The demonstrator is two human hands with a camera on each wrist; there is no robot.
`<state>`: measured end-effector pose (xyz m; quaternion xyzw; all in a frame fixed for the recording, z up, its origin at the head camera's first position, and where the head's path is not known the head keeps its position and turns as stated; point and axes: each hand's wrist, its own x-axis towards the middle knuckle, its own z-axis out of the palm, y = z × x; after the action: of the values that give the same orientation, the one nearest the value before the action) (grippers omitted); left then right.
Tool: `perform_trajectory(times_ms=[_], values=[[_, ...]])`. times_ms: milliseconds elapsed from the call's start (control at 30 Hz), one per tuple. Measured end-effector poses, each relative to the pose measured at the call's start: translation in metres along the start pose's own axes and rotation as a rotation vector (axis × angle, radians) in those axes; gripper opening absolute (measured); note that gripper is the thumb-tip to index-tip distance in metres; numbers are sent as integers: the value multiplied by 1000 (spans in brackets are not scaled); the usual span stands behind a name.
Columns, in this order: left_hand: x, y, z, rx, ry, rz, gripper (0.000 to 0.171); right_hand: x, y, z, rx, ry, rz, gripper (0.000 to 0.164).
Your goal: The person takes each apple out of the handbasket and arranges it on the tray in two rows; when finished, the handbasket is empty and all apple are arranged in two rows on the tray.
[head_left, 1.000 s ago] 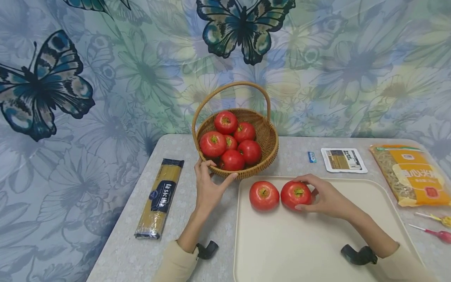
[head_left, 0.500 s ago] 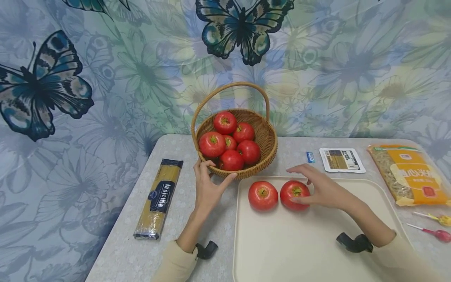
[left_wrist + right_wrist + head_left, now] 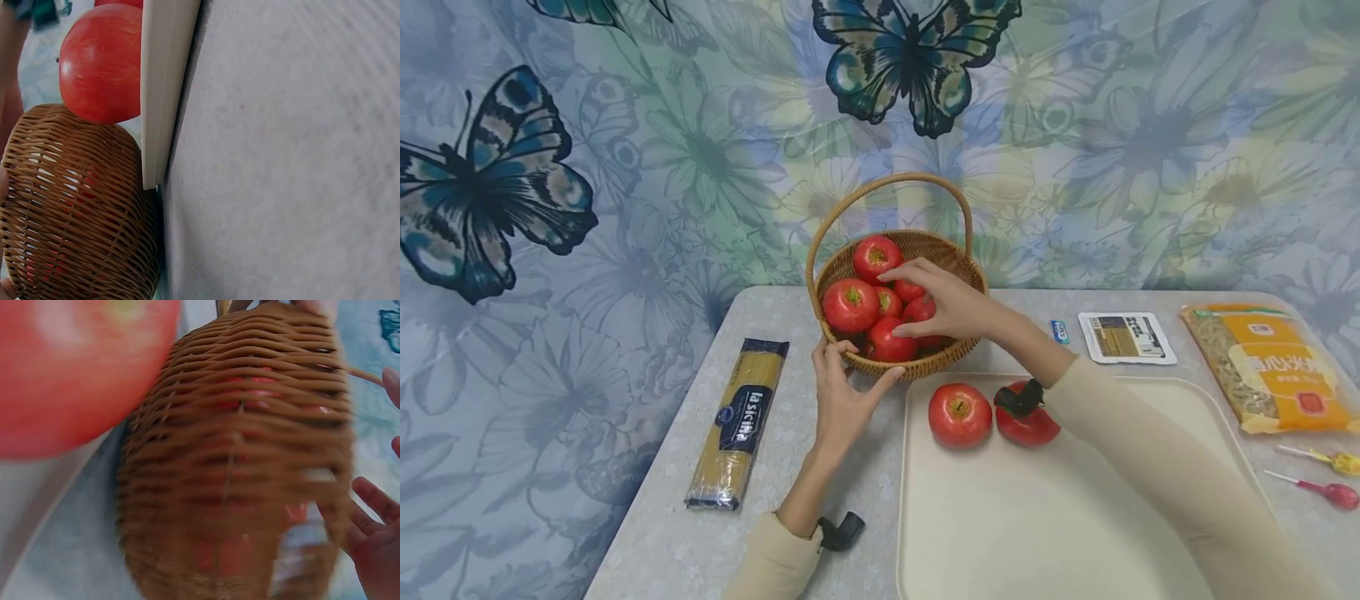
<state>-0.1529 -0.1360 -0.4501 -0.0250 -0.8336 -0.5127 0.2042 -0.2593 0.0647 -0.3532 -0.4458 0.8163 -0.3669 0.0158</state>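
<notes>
A brown wicker basket (image 3: 936,362) with a tall handle holds several red apples (image 3: 850,306). My left hand (image 3: 842,404) grips its front-left rim, fingers over the edge and thumb against the front wall. Over the apples at the basket's right side hovers my right hand (image 3: 955,302), its fingers spread and nothing held between them; it partly hides two apples. In the right wrist view that hand (image 3: 378,540) appears beyond the basket's woven wall (image 3: 206,456). Two more apples, a left one (image 3: 959,415) and a right one (image 3: 1030,427), sit on the cream tray (image 3: 1037,517).
A pack of spaghetti (image 3: 741,425) lies left of the basket. At the back right are a small blue packet (image 3: 1060,332) and a flat white-edged pack (image 3: 1127,337). Further right lie an orange food bag (image 3: 1270,367), a yellow lollipop (image 3: 1343,463) and a pink lollipop (image 3: 1339,496).
My right hand has let go of the right apple on the tray and moved up and left over the basket. The left hand keeps its place on the rim.
</notes>
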Motion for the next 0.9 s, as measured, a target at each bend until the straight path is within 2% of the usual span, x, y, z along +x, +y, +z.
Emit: perform_trajectory(times_ms=[133, 267, 467, 667, 900], values=[[-1, 1, 2, 0, -5, -1, 68, 29, 8, 15, 29, -63, 21, 73], [-1, 3, 3, 7, -17, -4, 68, 43, 18, 25, 21, -60, 56, 74], [-1, 3, 4, 8, -21, -8, 66, 52, 30, 34, 13, -48, 59, 74], [-2, 2, 1, 10, -13, -7, 67, 59, 25, 44, 1, -76, 45, 79], [-2, 1, -2, 7, -11, -21, 68, 63, 19, 49, -66, -7, 71, 77]])
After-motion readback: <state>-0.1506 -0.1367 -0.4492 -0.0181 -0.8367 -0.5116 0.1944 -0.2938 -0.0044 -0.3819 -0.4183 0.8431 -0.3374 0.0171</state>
